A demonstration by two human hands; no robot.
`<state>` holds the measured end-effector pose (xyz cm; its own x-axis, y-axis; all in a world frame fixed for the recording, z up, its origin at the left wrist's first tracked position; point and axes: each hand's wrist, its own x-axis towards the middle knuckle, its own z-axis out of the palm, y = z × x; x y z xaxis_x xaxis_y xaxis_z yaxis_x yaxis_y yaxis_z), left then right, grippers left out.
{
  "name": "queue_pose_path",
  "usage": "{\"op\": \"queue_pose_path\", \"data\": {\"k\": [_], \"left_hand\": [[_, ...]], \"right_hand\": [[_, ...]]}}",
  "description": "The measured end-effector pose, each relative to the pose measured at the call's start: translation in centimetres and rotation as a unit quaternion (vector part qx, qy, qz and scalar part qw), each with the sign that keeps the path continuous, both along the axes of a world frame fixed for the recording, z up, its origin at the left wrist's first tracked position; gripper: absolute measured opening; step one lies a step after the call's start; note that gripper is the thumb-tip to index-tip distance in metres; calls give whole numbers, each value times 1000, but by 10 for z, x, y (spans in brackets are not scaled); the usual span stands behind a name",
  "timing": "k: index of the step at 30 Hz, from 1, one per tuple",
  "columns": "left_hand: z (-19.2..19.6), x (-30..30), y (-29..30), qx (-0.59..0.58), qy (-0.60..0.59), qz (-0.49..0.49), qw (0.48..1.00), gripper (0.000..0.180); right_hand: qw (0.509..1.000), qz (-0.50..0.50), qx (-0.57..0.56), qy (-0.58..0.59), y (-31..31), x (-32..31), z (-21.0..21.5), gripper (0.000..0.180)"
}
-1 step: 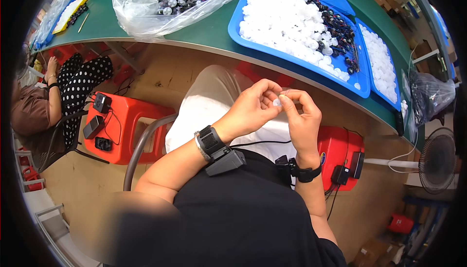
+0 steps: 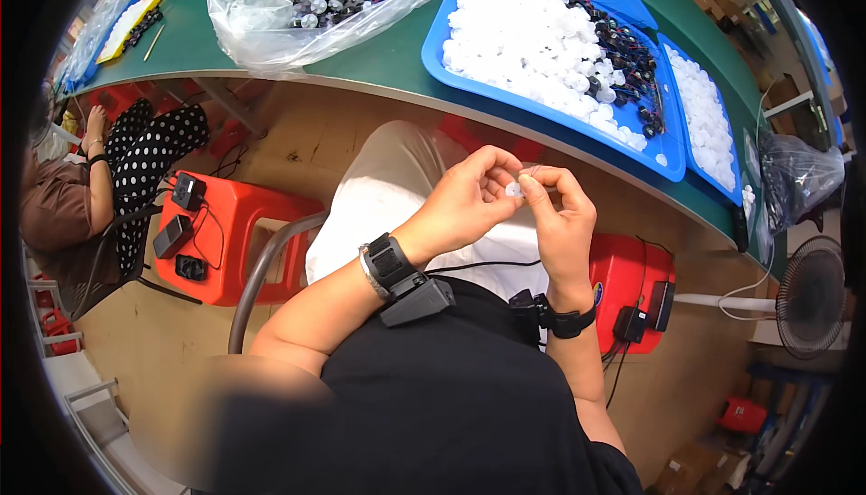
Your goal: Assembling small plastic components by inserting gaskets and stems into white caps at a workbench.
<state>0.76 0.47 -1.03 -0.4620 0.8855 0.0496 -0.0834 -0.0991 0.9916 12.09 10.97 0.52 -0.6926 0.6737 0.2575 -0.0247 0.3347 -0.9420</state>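
So the biggest thing around you is that green table (image 2: 388,58), curving across the top of your view. You're sitting back from it, hands over your lap, not on the tabletop. Near its front edge you've got a big blue tray (image 2: 668,142) with a heap of white pieces (image 2: 528,35) and a bunch of dark wired parts (image 2: 636,67) along the far and right side. A second blue tray (image 2: 727,191) sits just to the right, also full of white pieces. Over to the left of the big one there's an open clear plastic bag (image 2: 257,40) with more wired parts bunched up inside.

There's a red stool (image 2: 230,215) on your left with black boxes on top, and another red stool (image 2: 618,261) by your right forearm.

Now your hands: both are up in front of you, fingertips nearly meeting, a black band on each wrist. Your left hand (image 2: 465,197) has thumb and fingers pinched around a small translucent piece (image 2: 514,190), so that's right between your two hands. Your right hand (image 2: 564,220) has thumb and forefinger closed together at its upper right side. Can't tell if they've got the piece itself or the thin reddish strand (image 2: 534,169) showing there.
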Motion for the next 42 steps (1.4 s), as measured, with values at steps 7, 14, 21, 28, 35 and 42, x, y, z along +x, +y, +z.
{"op": "queue_pose_path", "data": {"k": [7, 14, 21, 28, 35, 42], "left_hand": [[5, -1, -5, -35, -45, 44, 997, 36], [-1, 2, 2, -7, -2, 35, 999, 40], [-3, -8, -1, -46, -328, -22, 943, 32], [3, -3, -2, -35, -275, -55, 959, 34], [15, 2, -2, -33, -110, -6, 993, 34], [18, 1, -4, -45, -110, -9, 993, 35]], "right_hand": [[983, 66, -170, -23, 5, 1, 8, 15], [991, 57, -122, -20, 5, 1, -2, 12], [999, -14, 2, 38, 8, 1, -5, 8], [999, -24, -14, 24, 6, 1, -7, 9], [990, -15, -136, 40, 5, -2, -13, 9], [973, 17, -224, 46, 7, -2, -9, 11]]}}
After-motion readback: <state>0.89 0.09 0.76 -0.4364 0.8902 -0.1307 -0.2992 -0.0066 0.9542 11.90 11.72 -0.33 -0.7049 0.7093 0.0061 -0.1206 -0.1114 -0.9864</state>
